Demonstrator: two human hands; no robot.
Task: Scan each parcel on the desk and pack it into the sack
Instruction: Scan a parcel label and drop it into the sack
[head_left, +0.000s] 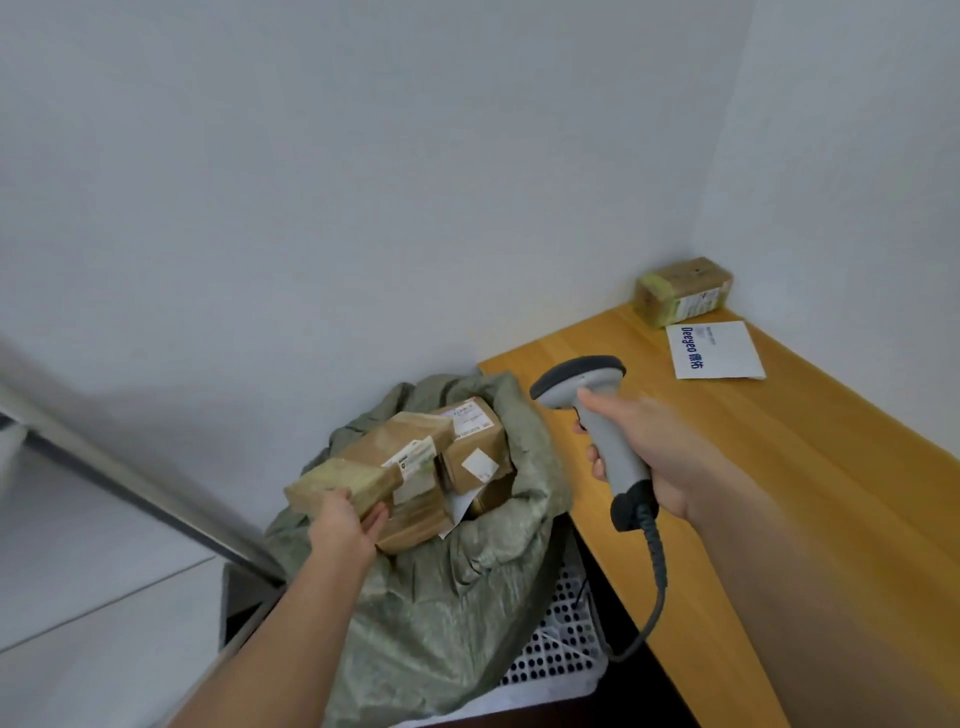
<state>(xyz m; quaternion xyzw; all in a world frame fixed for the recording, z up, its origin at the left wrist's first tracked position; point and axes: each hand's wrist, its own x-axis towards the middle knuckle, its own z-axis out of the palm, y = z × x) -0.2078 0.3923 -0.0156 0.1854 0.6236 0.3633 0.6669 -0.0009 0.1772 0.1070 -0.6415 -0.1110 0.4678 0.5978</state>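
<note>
Two items remain on the wooden worktop (779, 467): a brown taped cardboard parcel (683, 291) and a white printed envelope (714, 349), both far right. Packing step in hand: left hand (345, 525), fingers curled round a small brown parcel (340, 486), lowers it into the green woven sack (441, 597). Right hand (649, 452) grips the grey handheld scanner (597, 410). Next, judged: release, fetch the far parcel.

Two hands are seen: the left hand (347, 525) and the right hand (644, 457). One barcode scanner (597, 410) is counted, with one coiled cable (655, 577). One green sack (447, 613) is seen, set in one white perforated crate (561, 660). At the sack's mouth at least four brown parcels can be told apart: one held parcel (340, 486) and three others (415, 441) (475, 436) (415, 519); more may be hidden beneath. On the tabletop (779, 493) two items are counted: one brown parcel (683, 291) and one white envelope (714, 349).
</note>
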